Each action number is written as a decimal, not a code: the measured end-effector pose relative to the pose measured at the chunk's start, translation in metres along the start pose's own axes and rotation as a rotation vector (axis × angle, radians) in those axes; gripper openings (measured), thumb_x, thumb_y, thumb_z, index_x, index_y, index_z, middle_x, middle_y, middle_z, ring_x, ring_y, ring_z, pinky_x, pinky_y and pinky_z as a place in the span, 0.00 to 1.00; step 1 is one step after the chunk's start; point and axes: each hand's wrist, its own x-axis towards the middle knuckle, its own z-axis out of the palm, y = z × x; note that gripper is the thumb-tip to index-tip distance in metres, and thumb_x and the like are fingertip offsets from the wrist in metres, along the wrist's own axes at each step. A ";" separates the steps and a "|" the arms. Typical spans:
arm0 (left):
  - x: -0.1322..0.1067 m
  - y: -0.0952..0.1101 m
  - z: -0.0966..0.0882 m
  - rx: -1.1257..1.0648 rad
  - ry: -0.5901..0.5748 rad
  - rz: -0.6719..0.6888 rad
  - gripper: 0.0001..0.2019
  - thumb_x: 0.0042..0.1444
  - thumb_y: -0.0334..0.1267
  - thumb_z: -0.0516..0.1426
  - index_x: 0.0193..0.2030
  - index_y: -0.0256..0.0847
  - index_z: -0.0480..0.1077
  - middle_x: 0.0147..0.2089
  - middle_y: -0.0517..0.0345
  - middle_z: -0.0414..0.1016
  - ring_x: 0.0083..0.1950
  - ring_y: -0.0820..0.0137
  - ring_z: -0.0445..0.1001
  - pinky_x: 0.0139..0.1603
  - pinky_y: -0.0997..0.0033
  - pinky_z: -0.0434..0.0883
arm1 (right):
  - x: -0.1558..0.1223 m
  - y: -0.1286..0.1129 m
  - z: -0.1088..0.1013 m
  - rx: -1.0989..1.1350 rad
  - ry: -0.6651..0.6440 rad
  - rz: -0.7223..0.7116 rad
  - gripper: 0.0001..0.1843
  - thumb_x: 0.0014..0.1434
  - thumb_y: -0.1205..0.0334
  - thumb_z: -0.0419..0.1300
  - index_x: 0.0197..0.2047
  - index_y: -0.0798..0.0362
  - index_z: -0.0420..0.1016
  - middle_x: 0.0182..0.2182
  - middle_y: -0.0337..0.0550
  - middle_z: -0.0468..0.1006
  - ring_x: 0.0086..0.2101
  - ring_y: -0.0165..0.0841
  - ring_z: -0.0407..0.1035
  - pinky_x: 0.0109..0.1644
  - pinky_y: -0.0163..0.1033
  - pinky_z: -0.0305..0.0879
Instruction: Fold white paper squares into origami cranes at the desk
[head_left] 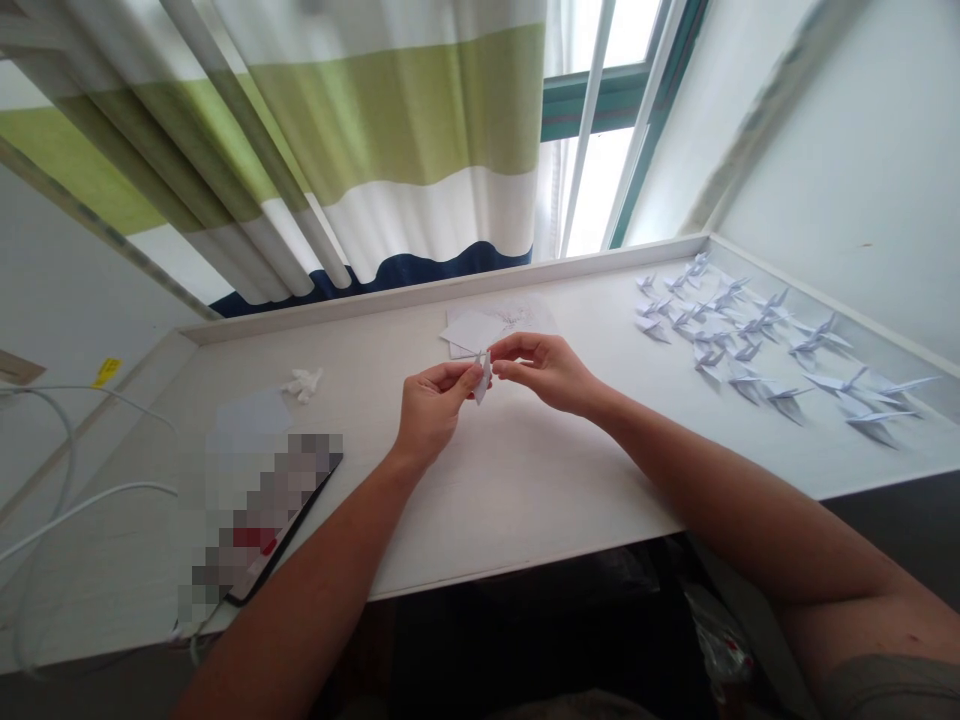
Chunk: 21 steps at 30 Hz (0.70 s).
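My left hand (pixel 435 402) pinches a small piece of folded white paper (pixel 484 382) between thumb and fingers, above the middle of the white table (pixel 517 510). The paper is narrow and stands upright, with pointed ends. Just to its right is my right hand (pixel 544 372), its thumb and index finger bent toward the paper with a gap between them. Whether a right fingertip touches the paper is hard to make out. Behind the hands lie white paper sheets (pixel 472 330), one with fine dark marks.
Several folded paper cranes (pixel 750 325) stand in rows on the right. To the left are a blurred-out tablet-like device (pixel 274 520), a crumpled tissue (pixel 303 385), more white paper (pixel 247 415) and white cables (pixel 90 510). A raised rim (pixel 450 287) edges the table below a curtain (pixel 390 120).
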 end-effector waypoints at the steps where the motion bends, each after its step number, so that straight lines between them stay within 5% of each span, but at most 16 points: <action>1: 0.000 0.001 0.001 -0.019 -0.014 -0.008 0.18 0.54 0.53 0.74 0.42 0.40 0.85 0.36 0.50 0.87 0.39 0.62 0.85 0.43 0.61 0.80 | -0.001 0.000 0.001 0.010 -0.008 0.001 0.18 0.59 0.48 0.75 0.44 0.53 0.84 0.41 0.46 0.86 0.43 0.38 0.81 0.52 0.48 0.79; 12: 0.000 0.008 -0.003 -0.192 -0.280 -0.157 0.16 0.57 0.50 0.72 0.42 0.41 0.82 0.38 0.52 0.85 0.40 0.67 0.82 0.41 0.66 0.76 | -0.004 -0.006 0.003 0.063 -0.063 -0.047 0.16 0.60 0.49 0.75 0.39 0.53 0.83 0.33 0.43 0.85 0.35 0.36 0.81 0.45 0.47 0.79; 21: -0.003 0.008 -0.002 -0.156 -0.263 -0.142 0.17 0.53 0.49 0.75 0.39 0.37 0.83 0.33 0.55 0.83 0.33 0.70 0.78 0.40 0.68 0.76 | -0.003 -0.010 0.000 0.010 -0.053 -0.026 0.10 0.57 0.59 0.74 0.40 0.53 0.84 0.32 0.41 0.83 0.37 0.35 0.79 0.47 0.45 0.76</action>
